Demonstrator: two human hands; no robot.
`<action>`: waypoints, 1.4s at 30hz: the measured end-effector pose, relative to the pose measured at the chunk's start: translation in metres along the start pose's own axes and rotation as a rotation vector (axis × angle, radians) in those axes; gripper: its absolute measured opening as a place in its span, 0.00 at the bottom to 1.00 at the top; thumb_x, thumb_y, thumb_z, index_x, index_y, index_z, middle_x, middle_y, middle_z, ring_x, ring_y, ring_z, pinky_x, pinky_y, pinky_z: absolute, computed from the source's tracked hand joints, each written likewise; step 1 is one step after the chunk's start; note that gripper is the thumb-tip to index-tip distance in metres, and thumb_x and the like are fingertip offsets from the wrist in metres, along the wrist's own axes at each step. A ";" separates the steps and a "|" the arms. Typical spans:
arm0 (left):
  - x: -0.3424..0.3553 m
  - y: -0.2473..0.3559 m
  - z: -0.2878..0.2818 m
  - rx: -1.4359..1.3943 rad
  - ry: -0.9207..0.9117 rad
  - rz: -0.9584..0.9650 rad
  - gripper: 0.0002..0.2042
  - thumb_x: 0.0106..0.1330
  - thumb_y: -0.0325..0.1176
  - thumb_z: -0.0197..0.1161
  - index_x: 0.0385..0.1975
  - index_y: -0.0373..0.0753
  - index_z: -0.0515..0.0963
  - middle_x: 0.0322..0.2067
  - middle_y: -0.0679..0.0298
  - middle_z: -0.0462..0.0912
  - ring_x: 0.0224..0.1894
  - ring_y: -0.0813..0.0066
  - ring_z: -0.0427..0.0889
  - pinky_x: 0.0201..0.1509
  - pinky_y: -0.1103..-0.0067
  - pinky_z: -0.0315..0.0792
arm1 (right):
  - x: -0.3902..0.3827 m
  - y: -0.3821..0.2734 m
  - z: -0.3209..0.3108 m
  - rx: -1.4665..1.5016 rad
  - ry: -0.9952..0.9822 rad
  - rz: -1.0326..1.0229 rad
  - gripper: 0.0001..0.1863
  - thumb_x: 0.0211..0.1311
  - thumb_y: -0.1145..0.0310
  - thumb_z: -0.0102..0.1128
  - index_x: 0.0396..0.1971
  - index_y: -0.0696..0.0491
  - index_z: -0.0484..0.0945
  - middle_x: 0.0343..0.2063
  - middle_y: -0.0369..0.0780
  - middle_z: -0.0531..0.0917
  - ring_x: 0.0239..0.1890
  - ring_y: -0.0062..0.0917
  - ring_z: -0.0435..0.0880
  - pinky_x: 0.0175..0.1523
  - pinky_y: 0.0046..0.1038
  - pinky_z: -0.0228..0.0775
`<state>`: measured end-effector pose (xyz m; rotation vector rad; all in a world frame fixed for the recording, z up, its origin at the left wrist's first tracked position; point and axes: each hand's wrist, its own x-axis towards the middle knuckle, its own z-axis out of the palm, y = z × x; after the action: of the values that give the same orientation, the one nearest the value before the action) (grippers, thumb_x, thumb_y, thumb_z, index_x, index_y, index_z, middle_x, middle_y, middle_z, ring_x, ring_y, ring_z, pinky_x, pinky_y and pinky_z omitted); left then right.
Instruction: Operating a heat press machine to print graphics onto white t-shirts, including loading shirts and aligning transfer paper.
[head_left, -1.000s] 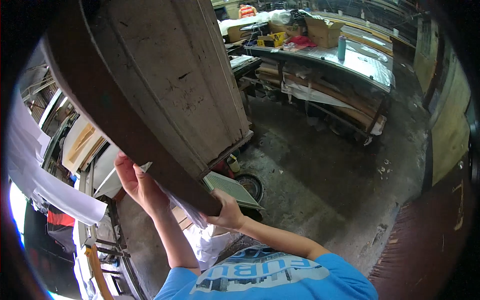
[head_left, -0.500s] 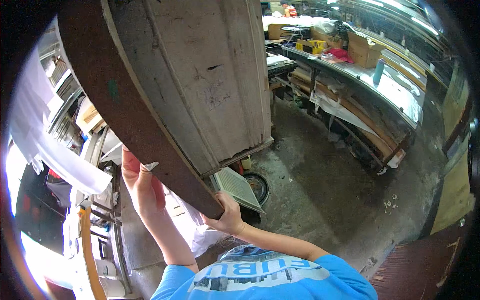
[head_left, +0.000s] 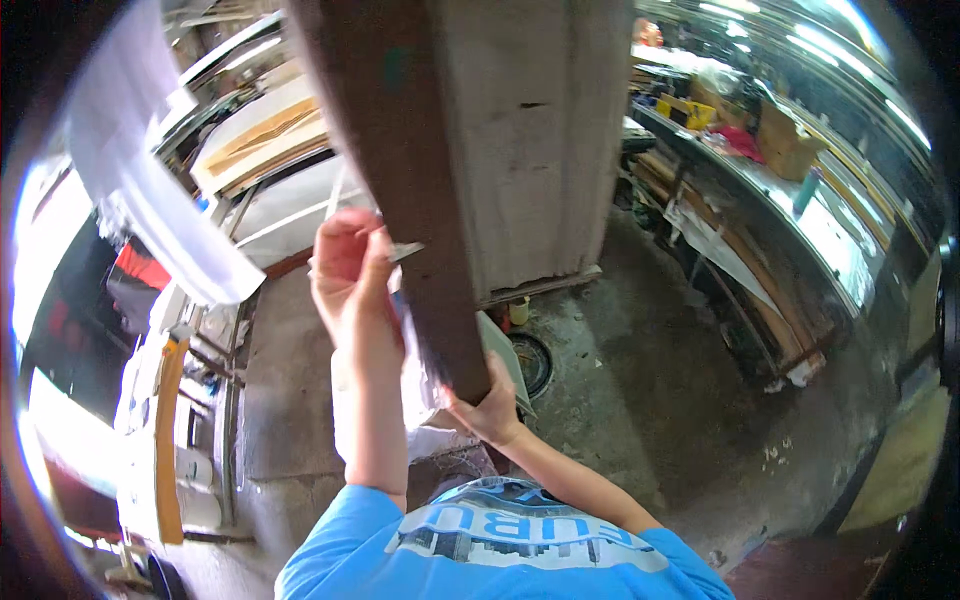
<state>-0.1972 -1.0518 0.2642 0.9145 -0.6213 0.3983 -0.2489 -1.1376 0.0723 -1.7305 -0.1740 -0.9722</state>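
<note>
A long dark-brown board (head_left: 415, 180) rises upright in front of me. My right hand (head_left: 492, 405) grips its lower end, the thumb on the near side. Left of the board, my left hand (head_left: 352, 262) is raised with its fingers curled. A small pale pointed piece (head_left: 406, 250) pokes out past the thumb, against the board; its kind is unclear. White sheeting (head_left: 425, 400) hangs between my forearms, below the board.
Behind the board stands a large grey panel (head_left: 535, 140). A dark round pan (head_left: 533, 362) lies on the floor. At right, a long worktable (head_left: 845, 240) carries a cardboard box (head_left: 788, 138) and a teal bottle (head_left: 806, 192). White cloth (head_left: 215, 250) hangs at left.
The view has turned left, so the board and both hands appear farther right. The board looks more upright. My left hand appears higher; my right hand still grips the lower end.
</note>
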 end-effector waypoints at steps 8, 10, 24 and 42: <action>-0.038 0.011 0.015 0.626 -0.138 0.556 0.28 0.67 0.45 0.43 0.58 0.27 0.60 0.58 0.48 0.61 0.60 0.59 0.62 0.62 0.70 0.54 | -0.013 0.039 0.013 0.266 -0.028 0.135 0.32 0.43 0.60 0.69 0.46 0.61 0.68 0.39 0.45 0.75 0.41 0.31 0.76 0.46 0.29 0.68; -0.041 0.007 0.016 0.569 -0.179 0.549 0.28 0.64 0.41 0.47 0.58 0.25 0.60 0.60 0.47 0.60 0.61 0.55 0.60 0.63 0.70 0.51 | -0.016 0.055 0.021 0.406 0.012 0.263 0.35 0.43 0.60 0.69 0.51 0.60 0.65 0.44 0.45 0.74 0.46 0.33 0.75 0.52 0.29 0.65; -0.022 0.005 0.000 0.467 -0.056 0.488 0.37 0.62 0.48 0.46 0.64 0.30 0.43 0.46 0.50 0.77 0.59 0.64 0.64 0.65 0.65 0.46 | 0.001 -0.025 0.007 0.182 0.028 0.098 0.27 0.44 0.67 0.66 0.45 0.60 0.68 0.36 0.41 0.75 0.37 0.26 0.75 0.44 0.26 0.68; 0.017 0.031 -0.009 0.814 -0.266 0.842 0.09 0.49 0.25 0.64 0.30 0.37 0.74 0.31 0.63 0.78 0.35 0.68 0.75 0.43 0.76 0.61 | -0.001 -0.009 0.007 0.125 0.050 0.038 0.21 0.43 0.67 0.67 0.37 0.60 0.71 0.32 0.45 0.75 0.35 0.33 0.77 0.41 0.29 0.69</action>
<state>-0.1990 -1.0258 0.2896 1.4658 -1.1204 1.3669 -0.2513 -1.1280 0.0774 -1.5883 -0.1655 -0.9564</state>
